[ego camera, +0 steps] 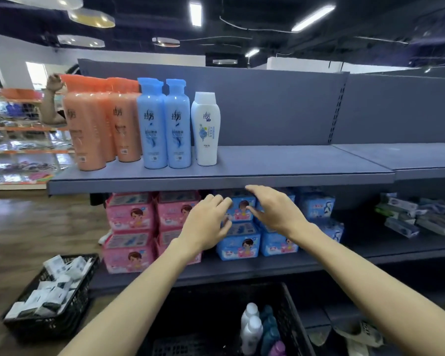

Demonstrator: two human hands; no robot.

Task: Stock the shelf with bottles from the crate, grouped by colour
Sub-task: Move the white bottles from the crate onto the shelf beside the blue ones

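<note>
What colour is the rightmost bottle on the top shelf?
White bottle with a blue label design, seen in the head view.

Upright bottles [149, 124] on shelf [267, 173], empty hands [206, 222] below

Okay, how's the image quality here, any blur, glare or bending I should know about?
Head view: the shelf edge and ceiling lines bow from the wide-angle lens; the basket of white packets at lower left is smeared; the bottles in the crate are dim and soft; ceiling lights flare; the white bottle is sharp, and both hands are slightly soft.
</note>
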